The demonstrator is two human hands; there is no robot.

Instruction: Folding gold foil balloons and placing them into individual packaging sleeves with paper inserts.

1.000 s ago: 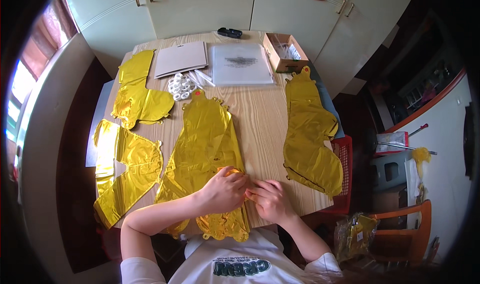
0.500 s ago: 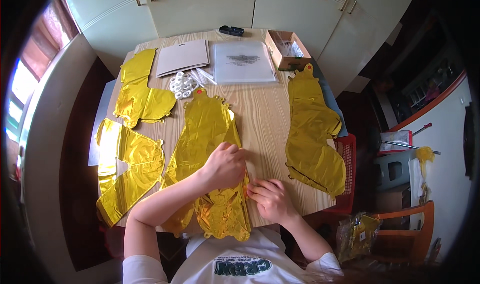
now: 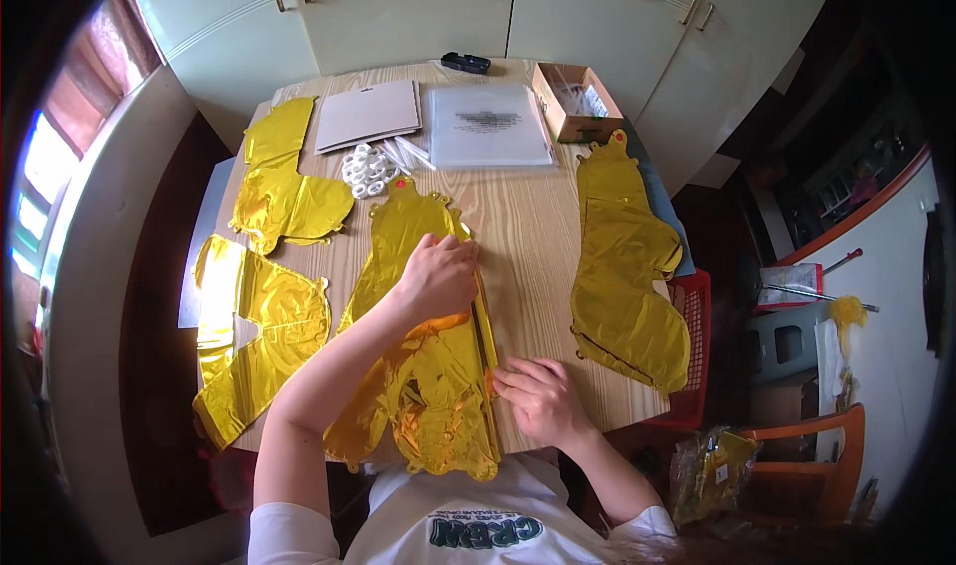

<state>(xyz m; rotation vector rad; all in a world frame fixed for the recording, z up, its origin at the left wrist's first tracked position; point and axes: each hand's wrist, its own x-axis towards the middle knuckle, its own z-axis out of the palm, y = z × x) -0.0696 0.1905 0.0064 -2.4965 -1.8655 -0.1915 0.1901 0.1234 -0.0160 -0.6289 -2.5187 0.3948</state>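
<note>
A flat gold foil balloon (image 3: 438, 366) lies in front of me, its right edge folded inward in a narrow strip. My left hand (image 3: 440, 274) is closed on the upper part of that folded edge, fingers bunched and knuckles up. Lower down the same edge, my right hand (image 3: 539, 398) has its fingers curled, thumb and fingertips against the foil. Another flat gold foil balloon (image 3: 279, 321) lies to the left, a third (image 3: 289, 187) beyond it. On the right side of the table rests one more foil balloon (image 3: 629, 266).
White rings (image 3: 366, 171) and white sticks (image 3: 411, 152) lie beyond the balloon. Behind them are grey card sheets (image 3: 368, 117), clear plastic bags (image 3: 490, 132), a cardboard box (image 3: 576, 105) and a black object (image 3: 465, 63). A red basket (image 3: 697, 336) stands by the table's right edge.
My left hand has moved away from me along the balloon's right edge, which now shows a longer straight fold. My right hand has stayed nearly in place.
</note>
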